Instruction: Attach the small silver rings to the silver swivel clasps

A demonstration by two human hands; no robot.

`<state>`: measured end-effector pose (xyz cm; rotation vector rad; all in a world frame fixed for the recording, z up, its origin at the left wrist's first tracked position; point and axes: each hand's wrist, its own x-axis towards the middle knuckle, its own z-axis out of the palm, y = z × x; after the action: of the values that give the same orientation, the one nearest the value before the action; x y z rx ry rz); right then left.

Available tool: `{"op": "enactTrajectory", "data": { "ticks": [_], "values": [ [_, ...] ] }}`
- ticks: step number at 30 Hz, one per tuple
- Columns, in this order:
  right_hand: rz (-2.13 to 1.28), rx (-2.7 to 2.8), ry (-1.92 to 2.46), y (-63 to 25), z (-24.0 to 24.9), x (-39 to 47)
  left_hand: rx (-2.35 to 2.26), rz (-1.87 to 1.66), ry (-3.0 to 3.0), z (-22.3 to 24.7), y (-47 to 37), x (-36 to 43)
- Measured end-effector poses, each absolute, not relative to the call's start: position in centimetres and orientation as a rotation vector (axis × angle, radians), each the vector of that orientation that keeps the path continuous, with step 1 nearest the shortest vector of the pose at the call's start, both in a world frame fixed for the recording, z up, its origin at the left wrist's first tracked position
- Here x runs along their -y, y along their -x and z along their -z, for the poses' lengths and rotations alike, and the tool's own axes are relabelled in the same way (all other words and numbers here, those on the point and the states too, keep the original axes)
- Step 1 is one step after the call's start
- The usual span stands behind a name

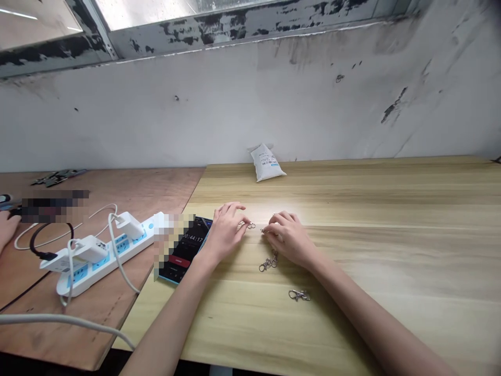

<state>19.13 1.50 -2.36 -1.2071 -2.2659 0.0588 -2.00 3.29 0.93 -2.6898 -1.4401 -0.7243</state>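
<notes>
My left hand [227, 230] is closed in a pinch above the wooden table, with a small metal split ring [252, 226] at its fingertips. Just across from it, my right hand [287, 237] pinches a small metal piece [263, 230], mostly hidden by the fingers. The two pieces are apart. Below the right hand lies a little cluster of metal rings [267, 264]. Closer to the front edge rests a pair of silver lobster clasps [299, 295], which seem to overlap.
A phone [183, 250] showing a timer lies beside my left forearm. The left table holds a white power strip [113, 256] with chargers and cables. A white plastic packet [267, 163] sits at the back near the wall. Another person's hand [7, 227] shows at far left.
</notes>
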Motion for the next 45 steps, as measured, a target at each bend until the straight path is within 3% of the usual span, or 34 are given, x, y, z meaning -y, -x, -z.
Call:
{"op": "enactTrajectory", "data": {
  "ticks": [7,13,21,26,32,36,45],
  "values": [
    [0.166,2.312,1.320,-21.4,2.1,-2.6,1.461,0.656,2.786,-1.0,2.0,-3.3],
    [0.142,2.240,1.328,-21.8,2.0,-2.6,1.217,0.460,3.559,-1.7,0.9,-1.5],
    [0.144,2.281,1.333,-21.4,2.0,-2.5,1.169,0.511,3.539,-0.7,0.5,-1.6],
    [0.035,2.207,1.247,-21.0,1.7,-2.1,1.310,0.873,3.486,-1.8,0.8,-1.9],
    [-0.360,2.115,1.024,-19.7,0.6,-0.9,1.616,1.393,3.336,-2.1,1.0,-2.6],
    [-0.538,2.063,0.946,-18.5,0.4,-0.3,1.575,1.422,3.380,-1.8,1.1,-3.0],
    [-0.520,1.931,1.010,-17.5,1.6,-0.6,1.617,1.364,3.431,-1.8,0.8,-2.9]
  ]
}}
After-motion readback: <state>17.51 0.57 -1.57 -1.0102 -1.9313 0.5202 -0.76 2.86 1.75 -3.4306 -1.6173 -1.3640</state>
